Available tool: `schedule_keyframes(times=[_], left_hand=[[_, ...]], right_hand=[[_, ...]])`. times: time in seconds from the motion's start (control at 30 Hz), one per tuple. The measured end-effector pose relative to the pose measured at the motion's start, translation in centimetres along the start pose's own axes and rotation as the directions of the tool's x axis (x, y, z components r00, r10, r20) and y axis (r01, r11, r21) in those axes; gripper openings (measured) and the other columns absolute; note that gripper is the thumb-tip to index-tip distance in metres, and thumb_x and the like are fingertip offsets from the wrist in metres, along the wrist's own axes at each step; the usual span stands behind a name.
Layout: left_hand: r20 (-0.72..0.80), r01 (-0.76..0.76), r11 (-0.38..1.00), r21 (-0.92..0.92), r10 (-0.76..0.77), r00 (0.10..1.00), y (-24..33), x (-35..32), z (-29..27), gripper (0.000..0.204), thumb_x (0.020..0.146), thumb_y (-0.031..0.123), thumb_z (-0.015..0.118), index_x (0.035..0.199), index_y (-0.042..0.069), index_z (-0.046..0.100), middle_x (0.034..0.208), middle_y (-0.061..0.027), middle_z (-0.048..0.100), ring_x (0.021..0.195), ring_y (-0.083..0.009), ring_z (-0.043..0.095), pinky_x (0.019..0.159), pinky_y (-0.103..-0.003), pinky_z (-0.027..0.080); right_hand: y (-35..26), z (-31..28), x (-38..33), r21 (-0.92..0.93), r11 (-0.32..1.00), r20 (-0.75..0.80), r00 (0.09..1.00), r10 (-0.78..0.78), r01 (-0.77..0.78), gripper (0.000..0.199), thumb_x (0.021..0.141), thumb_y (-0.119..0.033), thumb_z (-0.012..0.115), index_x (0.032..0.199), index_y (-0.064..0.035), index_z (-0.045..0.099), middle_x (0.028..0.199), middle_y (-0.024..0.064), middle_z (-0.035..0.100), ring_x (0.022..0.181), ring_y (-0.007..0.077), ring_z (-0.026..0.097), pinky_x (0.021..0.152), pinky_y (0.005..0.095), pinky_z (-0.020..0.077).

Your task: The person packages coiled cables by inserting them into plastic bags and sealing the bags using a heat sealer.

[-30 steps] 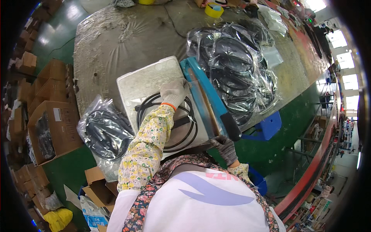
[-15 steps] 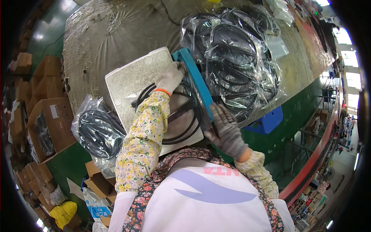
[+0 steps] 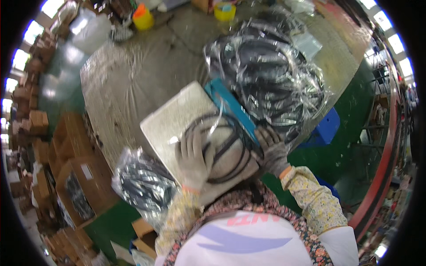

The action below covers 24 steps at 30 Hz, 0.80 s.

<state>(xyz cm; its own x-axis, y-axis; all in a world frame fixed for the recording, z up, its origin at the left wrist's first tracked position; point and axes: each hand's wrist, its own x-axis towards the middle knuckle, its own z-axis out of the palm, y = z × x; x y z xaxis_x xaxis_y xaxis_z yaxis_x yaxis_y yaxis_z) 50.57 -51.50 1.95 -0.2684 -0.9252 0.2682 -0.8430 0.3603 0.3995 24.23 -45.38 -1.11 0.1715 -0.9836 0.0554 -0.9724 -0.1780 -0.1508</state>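
Observation:
A coil of black cable or hose (image 3: 246,153), with a glossy strip of clear film across it, lies on a worn white foam block (image 3: 166,113). My left hand (image 3: 194,159), in a pale knit glove, rests at the coil's left side with its fingers spread. Along the block's right edge runs a long teal bar-shaped device (image 3: 235,108), perhaps a bag sealer. At its near end my right hand (image 3: 271,150), in a grey glove, has its fingers stretched out beside the coil. Motion blurs both hands a little.
Bagged black coils (image 3: 270,75) are heaped to the right of the bar. Another bagged coil (image 3: 148,184) lies left of the block. Open cardboard boxes (image 3: 95,186) stand at the left, a blue bin (image 3: 327,127) at the right. Yellow tape rolls (image 3: 225,12) sit at the back.
My left hand has come back from the far end of the teal bar to the coil's left side, its fingers spreading. My right hand stays by the bar's near end. The whole view has shifted.

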Motion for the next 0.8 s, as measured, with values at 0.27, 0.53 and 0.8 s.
schedule_keyframes(times=[0.27, 0.53, 0.8], left_hand=[[0.163, 0.009, 0.997, 0.08, -0.022, 0.986, -2.1, -7.8, 2.3, 0.068, 0.083, 0.041, 0.06, 0.139, 0.007, 0.043, 0.139, -0.0166, 0.046, 0.134, -0.0395, 0.034, 0.115, -0.058, 0.014], [0.235, 0.031, 0.995, 0.093, -0.052, 0.971, -2.3, -6.1, 2.5, 0.063, 0.088, 0.043, 0.055, 0.141, 0.011, 0.042, 0.144, -0.0174, 0.04, 0.138, -0.0393, 0.028, 0.116, -0.056, 0.009], [-0.084, 0.005, 0.993, 0.118, 0.005, 0.996, -4.6, -2.0, 0.8, 0.065, 0.087, 0.043, 0.057, 0.14, 0.009, 0.041, 0.137, -0.0198, 0.048, 0.131, -0.0394, 0.038, 0.115, -0.054, 0.012]], right_hand=[[-0.6, 0.8, -1.0, -0.068, 0.997, 0.073, 0.996, -0.042, 0.047, 0.071, 0.084, -0.05, 0.055, 0.144, -0.0165, 0.038, 0.148, 0.0049, 0.038, 0.135, 0.0289, 0.033, 0.11, 0.05, 0.0234], [0.2, 0.1, 0.8, 0.019, 0.999, -0.003, 0.999, -0.046, 0.046, 0.067, 0.083, -0.037, 0.061, 0.142, -0.0131, 0.041, 0.147, 0.0077, 0.041, 0.128, 0.0307, 0.043, 0.107, 0.0468, 0.0309], [0.0, 0.8, 0.3, 0.049, 0.993, -0.1, 0.99, -0.105, 0.11, 0.057, 0.084, -0.03, 0.059, 0.137, -0.0124, 0.047, 0.141, 0.0071, 0.048, 0.124, 0.0294, 0.048, 0.103, 0.0469, 0.0362]])
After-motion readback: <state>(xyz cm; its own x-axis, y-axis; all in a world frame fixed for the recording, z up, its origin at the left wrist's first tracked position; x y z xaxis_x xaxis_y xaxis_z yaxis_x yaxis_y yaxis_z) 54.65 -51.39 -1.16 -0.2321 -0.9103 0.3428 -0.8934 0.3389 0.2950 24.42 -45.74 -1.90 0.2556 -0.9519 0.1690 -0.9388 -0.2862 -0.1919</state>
